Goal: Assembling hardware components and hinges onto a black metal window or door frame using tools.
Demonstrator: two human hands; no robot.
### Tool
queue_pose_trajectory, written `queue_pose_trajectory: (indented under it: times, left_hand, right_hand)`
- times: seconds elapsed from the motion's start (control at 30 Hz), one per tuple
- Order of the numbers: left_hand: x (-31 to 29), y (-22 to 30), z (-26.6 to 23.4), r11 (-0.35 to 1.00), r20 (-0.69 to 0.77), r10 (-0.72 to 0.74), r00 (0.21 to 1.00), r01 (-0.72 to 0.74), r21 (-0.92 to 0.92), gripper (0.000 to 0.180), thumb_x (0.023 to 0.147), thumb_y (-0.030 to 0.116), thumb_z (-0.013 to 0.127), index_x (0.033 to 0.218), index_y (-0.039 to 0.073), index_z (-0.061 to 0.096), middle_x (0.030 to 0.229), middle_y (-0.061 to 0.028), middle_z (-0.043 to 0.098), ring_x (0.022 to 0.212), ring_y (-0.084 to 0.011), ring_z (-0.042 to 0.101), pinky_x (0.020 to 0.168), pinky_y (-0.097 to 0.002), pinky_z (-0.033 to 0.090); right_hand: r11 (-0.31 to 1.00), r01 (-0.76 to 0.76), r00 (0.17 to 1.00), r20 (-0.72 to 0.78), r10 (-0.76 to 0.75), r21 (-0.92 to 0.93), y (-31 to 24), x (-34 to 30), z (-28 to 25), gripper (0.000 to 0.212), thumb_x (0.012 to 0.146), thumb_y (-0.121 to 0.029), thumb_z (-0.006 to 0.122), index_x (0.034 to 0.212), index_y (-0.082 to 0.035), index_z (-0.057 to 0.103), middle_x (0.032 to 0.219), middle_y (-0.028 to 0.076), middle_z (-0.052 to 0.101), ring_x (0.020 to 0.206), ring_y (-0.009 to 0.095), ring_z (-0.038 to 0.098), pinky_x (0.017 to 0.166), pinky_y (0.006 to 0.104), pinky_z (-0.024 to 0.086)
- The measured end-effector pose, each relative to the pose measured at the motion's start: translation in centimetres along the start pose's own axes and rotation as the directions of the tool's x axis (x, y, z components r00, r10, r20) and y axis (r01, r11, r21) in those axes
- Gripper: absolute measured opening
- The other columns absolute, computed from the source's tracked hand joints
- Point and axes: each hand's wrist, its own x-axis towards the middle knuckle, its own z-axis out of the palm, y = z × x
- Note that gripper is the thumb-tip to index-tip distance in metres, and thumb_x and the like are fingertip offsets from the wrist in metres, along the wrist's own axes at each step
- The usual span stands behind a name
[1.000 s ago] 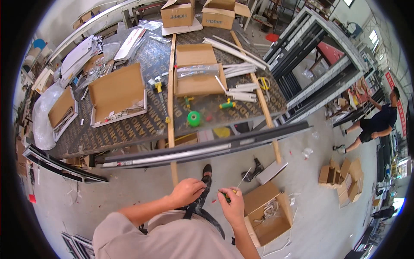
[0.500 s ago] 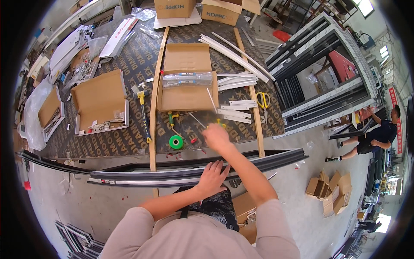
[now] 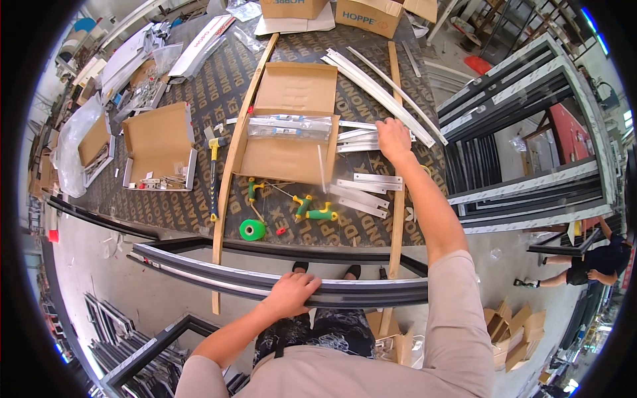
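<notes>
Now my left hand [image 3: 290, 294] grips dark curved frame profile [image 3: 219, 273] at counter's [image 3: 199, 106] near edge. Right hand [image 3: 394, 140] reaches far, fingers closing on white metal strips [image 3: 358, 136] beside open cardboard box [image 3: 293, 126]. Green tape roll [image 3: 252, 230] nearby.

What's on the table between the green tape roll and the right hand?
In the head view: green-handled tools and flat white metal strips lie between the green tape roll and right hand.
</notes>
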Motion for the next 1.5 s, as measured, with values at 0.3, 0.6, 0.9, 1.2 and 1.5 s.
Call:
queue_pose_trajectory:
  times: [0.3, 0.6, 0.9, 1.2, 1.5]
  left_hand:
    - [-4.2, -2.6, -3.9, 0.945, -0.045, -0.292, 0.955, 0.296, 0.139, 0.068, 0.059, 0.007, 0.077, 0.123, 0.010, 0.053, 0.122, -0.0092, 0.059, 0.117, -0.0297, 0.055, 0.101, -0.0433, 0.041]
    - [-2.4, 0.1, -3.9, 0.902, -0.111, -0.381, 0.918, 0.395, 0.174, 0.079, 0.067, 0.033, 0.083, 0.134, 0.005, 0.049, 0.130, -0.0136, 0.054, 0.123, -0.0339, 0.049, 0.114, -0.0489, 0.030]
    - [8.5, 8.1, -0.9, 0.988, -0.080, -0.095, 0.992, 0.103, 0.111, 0.091, 0.069, 0.056, 0.076, 0.135, 0.002, 0.048, 0.125, -0.0155, 0.057, 0.118, -0.0329, 0.052, 0.112, -0.0480, 0.032]
    - [9.7, 9.0, 0.9, 0.981, -0.071, -0.095, 0.993, 0.106, 0.163, 0.084, 0.066, 0.050, 0.081, 0.130, 0.004, 0.051, 0.121, -0.0142, 0.058, 0.113, -0.0333, 0.054, 0.101, -0.0444, 0.039]
    - [9.6, 9.0, 1.8, 0.983, -0.055, -0.084, 0.995, 0.092, 0.160, 0.082, 0.063, 0.045, 0.083, 0.126, 0.004, 0.052, 0.120, -0.0135, 0.057, 0.112, -0.0323, 0.054, 0.098, -0.0431, 0.039]
  right_hand:
    - [0.996, 0.079, 0.995, -0.069, -0.076, 0.040, 3.9, 0.2, 1.9, 0.012, 0.083, -0.010, 0.058, 0.083, -0.011, 0.069, 0.088, 0.007, 0.065, 0.091, 0.028, 0.064, 0.078, 0.0423, 0.053]
    - [0.822, -0.091, 0.996, 0.069, 0.064, 0.561, 10.0, -15.9, -11.4, 0.025, 0.092, -0.032, 0.061, 0.095, -0.008, 0.065, 0.088, 0.016, 0.065, 0.084, 0.037, 0.061, 0.069, 0.0445, 0.047]
    - [0.824, -0.400, 0.867, 0.458, 0.198, 0.401, 14.7, -36.4, -17.9, 0.044, 0.080, -0.046, 0.073, 0.067, -0.005, 0.060, 0.057, 0.012, 0.052, 0.056, 0.033, 0.053, 0.052, 0.0421, 0.039]
    - [0.917, -0.171, 0.916, 0.402, 0.012, 0.361, 16.0, -38.0, -17.0, 0.041, 0.074, -0.042, 0.077, 0.064, -0.006, 0.059, 0.056, 0.010, 0.052, 0.054, 0.030, 0.054, 0.050, 0.0408, 0.039]
    - [0.929, -0.071, 0.910, 0.406, -0.090, 0.363, 15.8, -38.6, -15.3, 0.045, 0.075, -0.049, 0.072, 0.061, -0.009, 0.055, 0.057, 0.008, 0.052, 0.057, 0.030, 0.055, 0.051, 0.0424, 0.040]
